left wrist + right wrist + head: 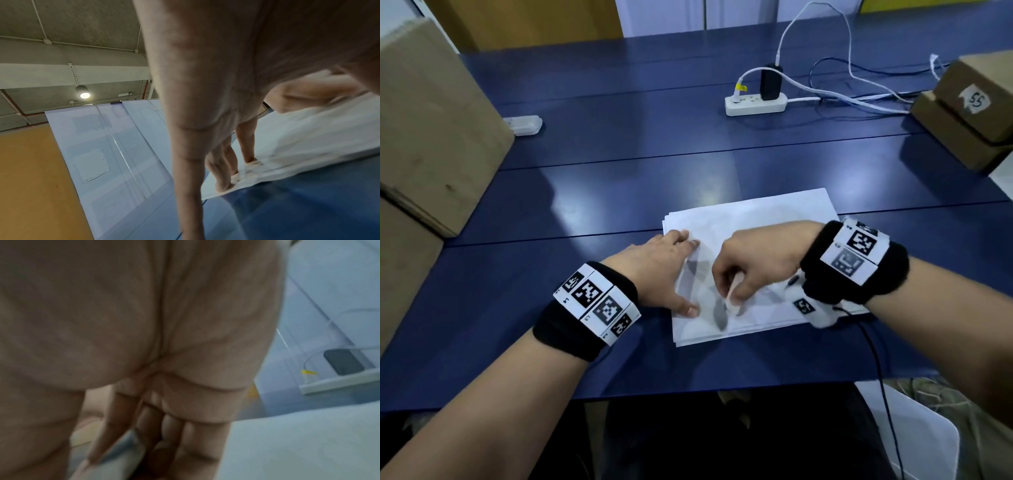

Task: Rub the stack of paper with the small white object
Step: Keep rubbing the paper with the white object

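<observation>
A stack of white paper (763, 219) lies on the blue table (619, 192) in front of me. My left hand (674, 270) lies flat on the stack's left edge, fingers straight and pressing the sheets down. In the left wrist view the fingertips (252, 162) rest on the paper (308, 142). My right hand (736, 291) pinches a small white object (731, 297) between thumb and fingers, its lower end on the paper near the middle. The right wrist view is blurred; the fingers (168, 426) point down at the paper (298, 443).
A white power strip (755, 104) with a black adapter and cables sits at the back. Cardboard boxes stand at the left (431, 130) and at the right (969, 113). A small white device (524, 124) lies by the left box. A black cable (876, 359) trails off the front edge.
</observation>
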{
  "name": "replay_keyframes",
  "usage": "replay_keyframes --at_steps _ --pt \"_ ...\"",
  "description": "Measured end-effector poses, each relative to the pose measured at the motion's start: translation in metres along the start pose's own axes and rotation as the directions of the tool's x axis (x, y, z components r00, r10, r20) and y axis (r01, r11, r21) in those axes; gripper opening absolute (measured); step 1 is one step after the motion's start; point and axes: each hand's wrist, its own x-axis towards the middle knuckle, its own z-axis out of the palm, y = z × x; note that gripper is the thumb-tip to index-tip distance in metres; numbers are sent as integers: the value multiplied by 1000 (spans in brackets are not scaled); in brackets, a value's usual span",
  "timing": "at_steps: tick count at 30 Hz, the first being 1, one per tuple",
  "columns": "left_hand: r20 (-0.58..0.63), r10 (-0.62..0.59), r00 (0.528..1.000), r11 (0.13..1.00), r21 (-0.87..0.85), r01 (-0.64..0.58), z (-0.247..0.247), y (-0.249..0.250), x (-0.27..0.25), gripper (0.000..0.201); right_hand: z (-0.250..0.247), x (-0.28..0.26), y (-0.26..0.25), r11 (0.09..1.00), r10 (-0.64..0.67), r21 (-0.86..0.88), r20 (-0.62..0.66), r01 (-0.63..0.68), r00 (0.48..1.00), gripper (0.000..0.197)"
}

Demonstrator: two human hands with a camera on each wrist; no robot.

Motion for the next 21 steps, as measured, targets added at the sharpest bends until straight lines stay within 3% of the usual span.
replay_keyframes --at_steps 3,5,8,10,12,14,16,19,21 --pt "-5 7 1000 1000 5 -7 -1 1 -1 123 -13 4 16 989 133 -18 -292 -145 947 19" --pt "-8 12 1000 1000 8 -12 0 0 0 121 -14 4 22 977 191 -16 -359 -211 914 21" --pt "-2 17 1000 1000 13 -17 0 0 1 120 -4 -4 6 996 66 -48 -155 -74 986 19" --pt "4 19 1000 1000 17 -19 0 1 3 120 1 -5 -3 999 15 -33 -39 -16 999 18" --pt "12 21 1000 1000 17 -22 -2 2 3 119 -4 0 4 998 33 -42 -132 -39 991 18" --pt "15 22 1000 1000 17 -22 -4 3 2 117 -13 5 16 989 129 -29 -275 -142 953 20" --pt "8 16 1000 1000 15 -16 -4 5 0 112 -15 6 23 983 173 -4 -316 -184 933 19" --pt "-23 -2 1000 1000 -11 2 -2 6 -1 110 -8 -1 10 998 55 -7 -93 -56 994 15" --pt "-31 -4 1000 1000 -20 3 -1 6 0 113 0 -4 1 1000 0 12 32 0 999 16"
